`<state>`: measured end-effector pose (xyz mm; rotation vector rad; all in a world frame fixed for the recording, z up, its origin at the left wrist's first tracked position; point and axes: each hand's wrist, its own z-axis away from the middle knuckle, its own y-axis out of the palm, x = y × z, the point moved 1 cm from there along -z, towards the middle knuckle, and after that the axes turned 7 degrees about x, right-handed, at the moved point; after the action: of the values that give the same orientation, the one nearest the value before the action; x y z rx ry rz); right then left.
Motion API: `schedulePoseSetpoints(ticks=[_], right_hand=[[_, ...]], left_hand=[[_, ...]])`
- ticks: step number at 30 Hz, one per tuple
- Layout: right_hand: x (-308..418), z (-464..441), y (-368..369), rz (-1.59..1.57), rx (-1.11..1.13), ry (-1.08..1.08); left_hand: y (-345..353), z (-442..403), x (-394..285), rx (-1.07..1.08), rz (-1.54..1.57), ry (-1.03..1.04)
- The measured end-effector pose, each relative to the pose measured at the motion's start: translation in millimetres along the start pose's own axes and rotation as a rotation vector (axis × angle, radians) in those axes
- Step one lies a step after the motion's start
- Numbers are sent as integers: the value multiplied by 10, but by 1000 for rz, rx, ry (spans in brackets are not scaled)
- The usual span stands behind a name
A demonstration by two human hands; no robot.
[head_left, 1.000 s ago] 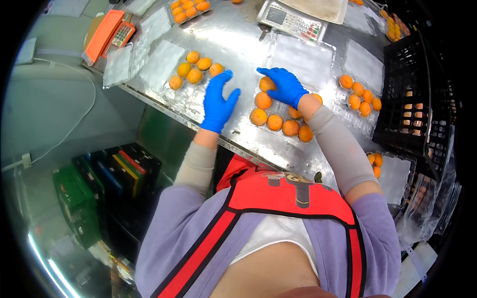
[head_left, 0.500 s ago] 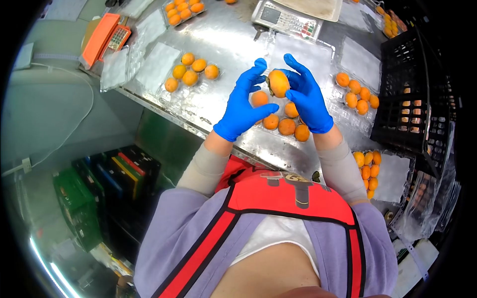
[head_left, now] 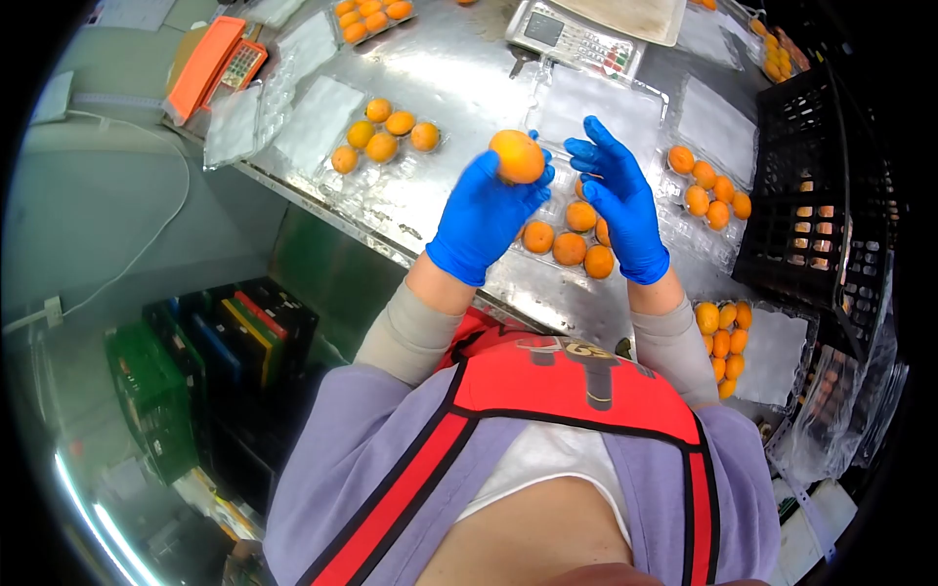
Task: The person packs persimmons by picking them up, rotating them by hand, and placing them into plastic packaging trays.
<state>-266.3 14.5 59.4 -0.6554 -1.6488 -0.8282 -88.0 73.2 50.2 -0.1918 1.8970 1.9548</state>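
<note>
My left hand [head_left: 476, 217], in a blue glove, holds an orange persimmon [head_left: 516, 157] above the metal table [head_left: 449, 93]. Its fingers curl round the fruit from below and from the side. Just to the right, my right hand [head_left: 625, 210], gloved the same way, holds nothing; its fingers are apart and the palm faces the left hand. Beneath and between the hands sit several more persimmons [head_left: 570, 249] in a clear plastic tray, partly hidden by the gloves. A white padded sheet [head_left: 598, 105] lies in the open lid beyond.
Another tray of persimmons [head_left: 381, 147] stands to the left, more persimmons [head_left: 718, 215] to the right. At the back is a weighing scale [head_left: 576, 39]. A black plastic crate [head_left: 796, 205] borders the right side. An orange calculator-like device [head_left: 205, 68] lies far left.
The persimmon has gone from between both hands into my left hand, moving left and turning so its leafy cap no longer shows. My right hand has let go and drawn slightly right.
</note>
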Motion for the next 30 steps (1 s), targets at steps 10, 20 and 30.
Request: schedulePoseSetpoints(ticks=[10, 20, 30], right_hand=[[134, 50, 143, 222, -12, -161], [126, 56, 225, 50, 64, -71], [-11, 163, 183, -975, 277, 329]], left_hand=[[18, -4, 126, 6, 381, -177], [24, 90, 129, -72, -511, -100], [197, 15, -66, 218, -1327, 321]])
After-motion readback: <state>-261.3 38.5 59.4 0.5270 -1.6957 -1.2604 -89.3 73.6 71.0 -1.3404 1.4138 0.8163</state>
